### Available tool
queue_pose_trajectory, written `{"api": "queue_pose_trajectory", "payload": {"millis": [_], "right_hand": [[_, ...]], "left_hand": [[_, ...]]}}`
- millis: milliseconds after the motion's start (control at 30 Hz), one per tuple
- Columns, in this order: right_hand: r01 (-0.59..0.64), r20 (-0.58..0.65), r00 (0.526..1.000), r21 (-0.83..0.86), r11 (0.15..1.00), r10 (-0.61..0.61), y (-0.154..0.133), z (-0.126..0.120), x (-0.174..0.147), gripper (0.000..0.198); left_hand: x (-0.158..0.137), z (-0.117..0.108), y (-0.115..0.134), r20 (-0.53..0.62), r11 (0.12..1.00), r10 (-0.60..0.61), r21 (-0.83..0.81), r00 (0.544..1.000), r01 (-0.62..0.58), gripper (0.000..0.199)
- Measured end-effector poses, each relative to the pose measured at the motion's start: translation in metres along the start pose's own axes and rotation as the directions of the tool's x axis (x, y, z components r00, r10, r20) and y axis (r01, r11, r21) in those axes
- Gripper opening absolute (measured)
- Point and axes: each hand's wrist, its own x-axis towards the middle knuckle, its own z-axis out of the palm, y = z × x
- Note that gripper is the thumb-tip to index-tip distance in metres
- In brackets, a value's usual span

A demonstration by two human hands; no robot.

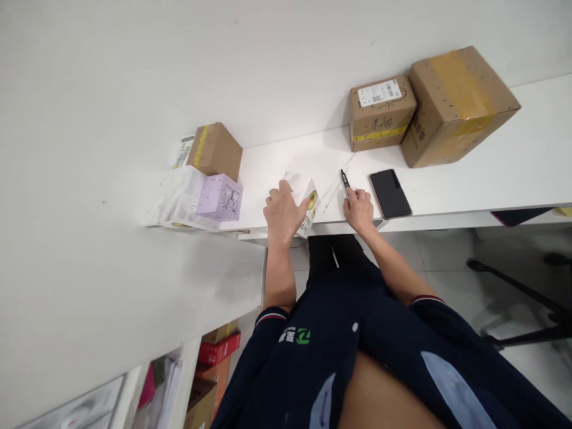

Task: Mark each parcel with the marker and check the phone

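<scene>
My left hand (283, 210) is on a small notebook (310, 202) with an avocado picture on its cover, near the front edge of the white desk. Its fingers lie over the left page and the thumb reaches to the cover side, holding the notebook partly open. Closed around a black marker pen (344, 177), my right hand (359, 208) rests at the desk edge, with the pen's dark tip pointing away from me. Between the two hands lies a thin whitish strip or stick (331, 195) that I cannot make out clearly. A black smartphone (390, 193) sits just right of my right hand.
Two taped cardboard boxes, a smaller one (381, 116) and a larger one (460, 107), stand against the wall. At the left are another cardboard box (218, 150), a purple box (220, 198) and plastic-wrapped items (183, 199). Black chair legs (518, 292) show at lower right.
</scene>
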Motion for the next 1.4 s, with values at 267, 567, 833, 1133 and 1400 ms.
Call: {"api": "queue_pose_trajectory", "payload": {"millis": [267, 567, 833, 1133, 1400], "right_hand": [[-0.001, -0.012, 1.0, 0.008, 1.0, 0.001, 0.002, 0.003, 0.0, 0.046], [0.002, -0.036, 0.999, 0.01, 1.0, -0.002, 0.005, 0.005, 0.001, 0.048], [-0.119, -0.081, 0.983, 0.41, 0.904, 0.166, 0.012, -0.002, 0.007, 0.048], [-0.25, 0.24, 0.962, 0.966, 0.069, 0.129, 0.025, -0.054, 0.018, 0.034], [0.112, -0.113, 0.994, 0.967, 0.228, -0.009, -0.019, -0.109, 0.01, 0.036]], "left_hand": [[-0.018, -0.005, -0.027, -0.181, 0.926, 0.213, -0.275, 0.96, -0.258, 0.068], [-0.043, 0.055, -0.078, -0.167, 0.825, 0.113, -0.533, 0.979, -0.186, 0.095], [-0.049, 0.051, -0.105, 0.008, 0.793, 0.14, -0.599, 0.99, -0.108, 0.109], [-0.055, 0.058, -0.115, 0.015, 0.808, 0.082, -0.586, 0.997, -0.058, 0.104], [-0.049, 0.037, -0.081, -0.145, 0.82, 0.009, -0.565, 0.989, -0.09, 0.096]]}}
